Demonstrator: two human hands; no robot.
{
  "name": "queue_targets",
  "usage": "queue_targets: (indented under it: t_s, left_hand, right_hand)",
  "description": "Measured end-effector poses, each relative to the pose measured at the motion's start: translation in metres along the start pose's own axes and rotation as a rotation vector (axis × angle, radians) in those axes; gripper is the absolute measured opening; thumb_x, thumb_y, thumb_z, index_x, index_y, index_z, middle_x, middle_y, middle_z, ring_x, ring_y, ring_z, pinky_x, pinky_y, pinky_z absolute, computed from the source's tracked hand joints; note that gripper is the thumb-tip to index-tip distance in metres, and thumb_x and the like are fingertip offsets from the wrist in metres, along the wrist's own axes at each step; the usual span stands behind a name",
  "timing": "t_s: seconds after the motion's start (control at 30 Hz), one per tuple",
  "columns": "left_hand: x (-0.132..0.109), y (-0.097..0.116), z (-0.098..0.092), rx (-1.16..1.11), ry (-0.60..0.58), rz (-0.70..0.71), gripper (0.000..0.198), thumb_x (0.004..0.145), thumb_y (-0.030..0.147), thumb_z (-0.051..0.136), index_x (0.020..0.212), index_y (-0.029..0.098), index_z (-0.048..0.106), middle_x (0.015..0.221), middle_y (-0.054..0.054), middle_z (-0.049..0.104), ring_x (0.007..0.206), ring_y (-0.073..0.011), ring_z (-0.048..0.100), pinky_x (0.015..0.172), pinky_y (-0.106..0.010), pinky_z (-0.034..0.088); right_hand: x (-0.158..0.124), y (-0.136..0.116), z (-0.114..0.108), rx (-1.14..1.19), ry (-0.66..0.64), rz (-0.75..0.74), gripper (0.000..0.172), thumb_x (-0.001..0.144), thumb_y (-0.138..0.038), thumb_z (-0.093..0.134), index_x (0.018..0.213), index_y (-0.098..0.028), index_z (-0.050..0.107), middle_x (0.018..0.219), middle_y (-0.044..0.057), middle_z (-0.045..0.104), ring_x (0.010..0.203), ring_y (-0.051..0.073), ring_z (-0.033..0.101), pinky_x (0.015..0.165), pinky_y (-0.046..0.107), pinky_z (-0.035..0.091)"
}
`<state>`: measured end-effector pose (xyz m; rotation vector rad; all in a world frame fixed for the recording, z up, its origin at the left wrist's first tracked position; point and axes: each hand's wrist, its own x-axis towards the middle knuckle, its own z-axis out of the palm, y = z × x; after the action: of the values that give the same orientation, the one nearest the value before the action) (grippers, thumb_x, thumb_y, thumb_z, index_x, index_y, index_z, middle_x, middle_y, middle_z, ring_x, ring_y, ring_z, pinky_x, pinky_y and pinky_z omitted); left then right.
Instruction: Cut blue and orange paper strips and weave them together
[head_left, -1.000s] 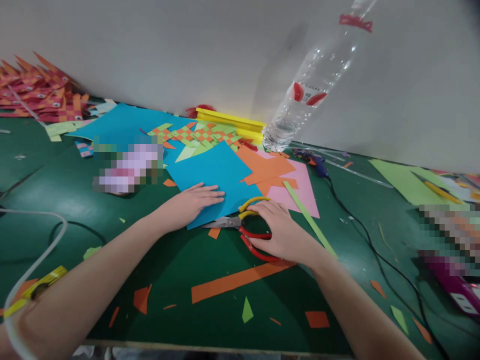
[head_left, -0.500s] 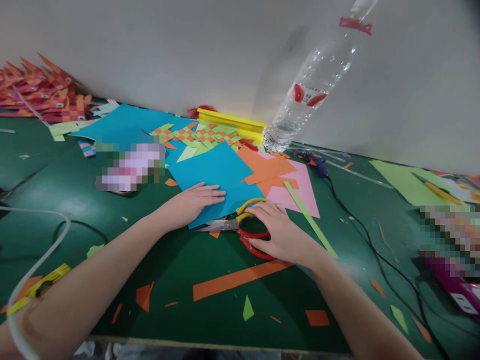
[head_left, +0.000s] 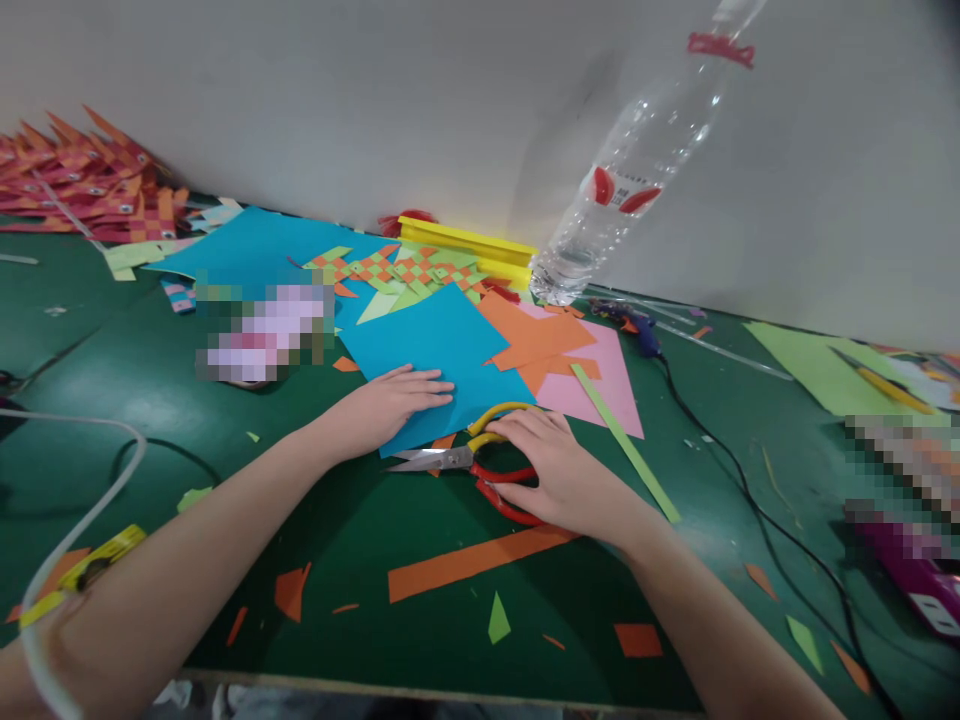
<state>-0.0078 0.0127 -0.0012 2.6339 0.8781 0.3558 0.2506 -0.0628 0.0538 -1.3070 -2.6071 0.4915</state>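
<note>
Between the front edge of the green table and the scissors, there was room for the blades above the orange strip. The right hand had its fingers curled around the handles; the left hand lay flat, fingers outstretched, on the blue sheet, seemingly steadying it. Beyond, the bottle and wall limited reach.

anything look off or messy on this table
Paper scraps lie strewn across the green table, several near its front edge, looking untidy. The clear plastic bottle at the back appears tilted, though lens distortion may explain it.
</note>
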Motion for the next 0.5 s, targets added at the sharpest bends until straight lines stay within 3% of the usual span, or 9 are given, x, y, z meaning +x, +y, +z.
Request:
queue_targets:
  t_s: [0.5]
  left_hand:
    - [-0.0005, 0.0009, 0.0, -0.023, 0.012, 0.003, 0.045, 0.098, 0.015, 0.026, 0.13, 0.024, 0.055, 0.142, 0.0, 0.05, 0.138, -0.015, 0.035, 0.116, -0.045, 0.02]
  right_hand:
    - [-0.0018, -0.0017, -0.004, 0.025, -0.049, -0.076, 0.039, 0.084, -0.032, 0.062, 0.122, -0.025, 0.056, 0.118, 0.008, 0.064, 0.111, 0.027, 0.056, 0.096, 0.048, 0.041]
